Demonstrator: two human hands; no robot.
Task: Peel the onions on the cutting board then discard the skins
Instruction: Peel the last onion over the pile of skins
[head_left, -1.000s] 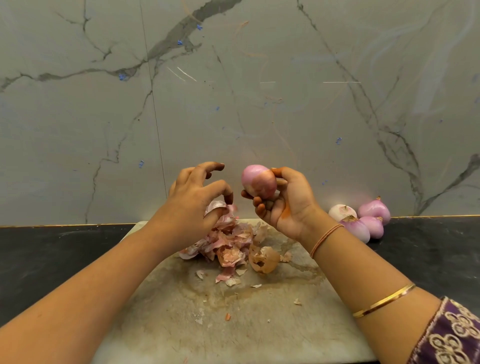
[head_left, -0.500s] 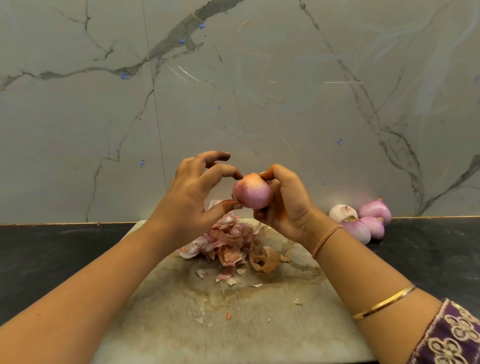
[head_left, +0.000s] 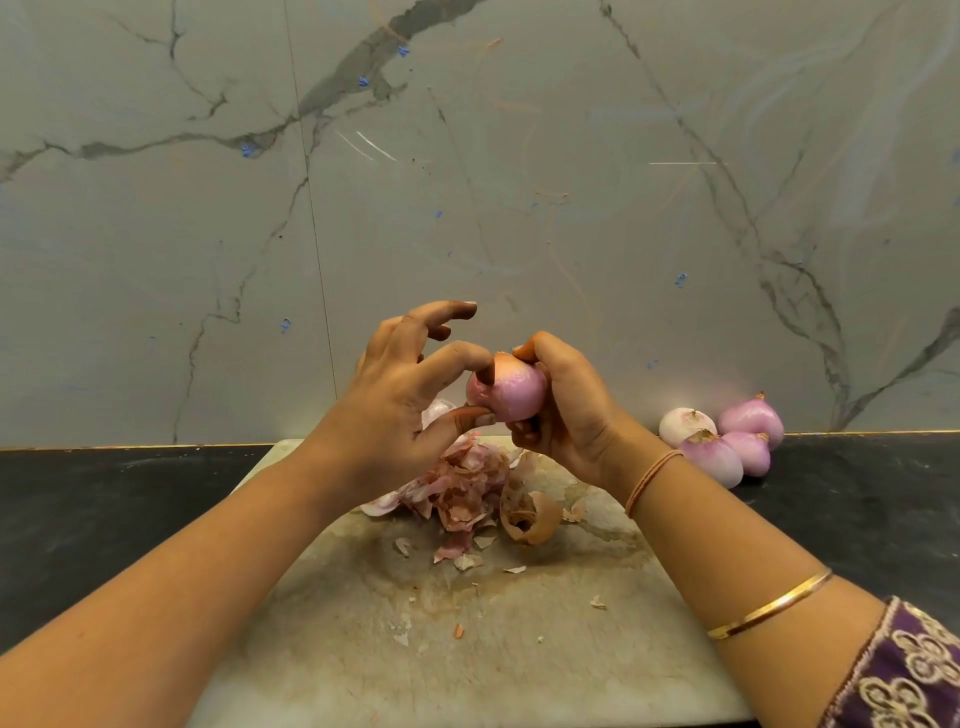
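The onion (head_left: 511, 392) is up in the air over the far edge of the cutting board (head_left: 493, 649), mostly shiny pink with an orangey patch of skin on top. The right hand (head_left: 566, 410) is wrapped round it from the right. The left hand (head_left: 395, 410) pinches its left side with thumb and index finger, other fingers lifted clear. A heap of skins (head_left: 462, 488) lies on the board's far half. Four peeled onions (head_left: 727, 441) huddle at the back edge of the black counter (head_left: 104, 509), beyond the board's far right corner.
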